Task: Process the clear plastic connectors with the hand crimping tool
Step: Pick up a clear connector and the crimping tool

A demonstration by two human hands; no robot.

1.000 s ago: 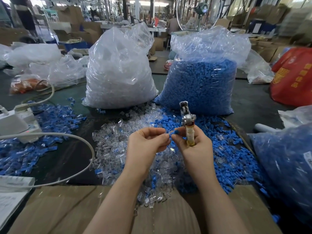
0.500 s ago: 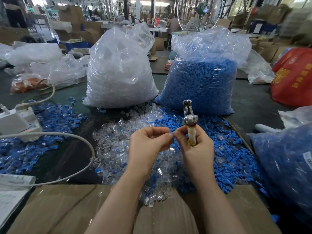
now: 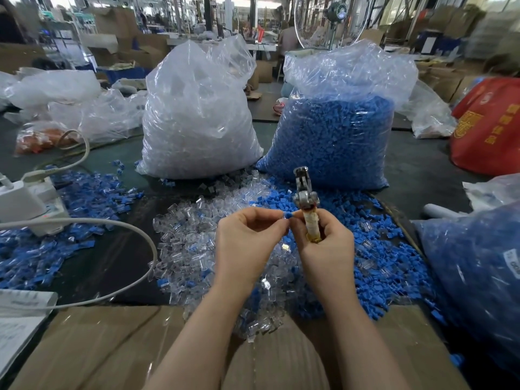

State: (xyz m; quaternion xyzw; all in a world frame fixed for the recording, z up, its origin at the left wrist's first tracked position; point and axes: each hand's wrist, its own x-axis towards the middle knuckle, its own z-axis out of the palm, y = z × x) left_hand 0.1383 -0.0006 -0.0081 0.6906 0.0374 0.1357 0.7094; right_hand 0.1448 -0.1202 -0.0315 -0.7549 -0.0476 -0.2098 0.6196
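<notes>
Hundreds of clear connectors (image 3: 197,237) are still lying loose in a heap on the worktop (image 3: 121,257), so I am judging the job as far from finished. My right hand (image 3: 326,249) is gripping the crimping tool (image 3: 306,204) by its tape-wrapped handle, head pointing up and away from me. My left hand (image 3: 247,243) is pinching a small blue piece (image 3: 288,214) at the fingertips, right up against my right thumb and just beside the tool handle; whether a clear connector is sitting in that pinch too, I cannot tell, too small. The tool head is looking empty, so I am reading this as the loading step, with the squeeze not yet made.

A pile of blue pieces (image 3: 374,249) is sitting to the right of the clear heap, the two mixing where they meet. Another pile mixing blue and clear (image 3: 42,249) is lying at far left, possibly finished work, though I cannot confirm it. Behind are standing a full bag of clear parts (image 3: 197,114) and a full bag of blue parts (image 3: 337,136), which is suggesting plenty more stock. A white cable (image 3: 112,223) is looping across the left of the worktop from a white power block (image 3: 25,204). A cardboard flap (image 3: 84,347) is lying nearest me. Nothing is blocking my hands; the mixed piles are only making picking slower.
</notes>
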